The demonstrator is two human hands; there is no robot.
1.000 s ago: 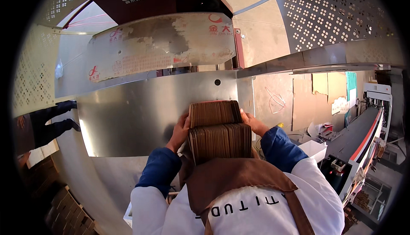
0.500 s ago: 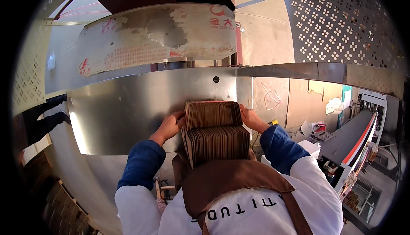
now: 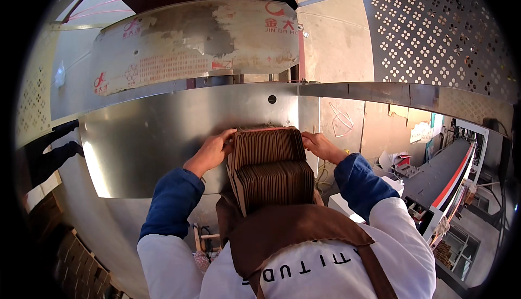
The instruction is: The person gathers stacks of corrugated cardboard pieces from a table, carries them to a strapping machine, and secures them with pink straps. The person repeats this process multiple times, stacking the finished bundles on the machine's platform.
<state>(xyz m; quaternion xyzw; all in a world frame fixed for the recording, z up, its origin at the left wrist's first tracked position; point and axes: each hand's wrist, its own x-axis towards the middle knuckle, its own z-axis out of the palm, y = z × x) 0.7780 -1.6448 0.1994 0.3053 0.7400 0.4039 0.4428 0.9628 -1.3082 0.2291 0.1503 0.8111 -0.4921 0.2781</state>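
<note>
A thick stack of brown cardboard pieces (image 3: 271, 174) stands on edge in front of my apron, its far end resting over the metal table (image 3: 146, 141). Its top has a step across the middle, and a reddish strip shows along the far edge. My left hand (image 3: 214, 149) grips the far left corner with fingers closed against the side. At the far right corner, my right hand (image 3: 323, 146) pinches the stack's edge between thumb and fingers. The stack's near end is partly hidden by the brown apron (image 3: 298, 225).
Beyond the table is a worn metal cover (image 3: 179, 49) with red print. A perforated panel (image 3: 429, 38) hangs at the upper right, above a metal rail (image 3: 391, 92). To the right runs a grey conveyor belt (image 3: 429, 171). Brown cardboard stacks (image 3: 81, 261) stand at lower left.
Both hands and the stack have shifted slightly left in the picture, along with the surroundings. The left fingers have moved a little up toward the far corner. Both hands keep their hold.
</note>
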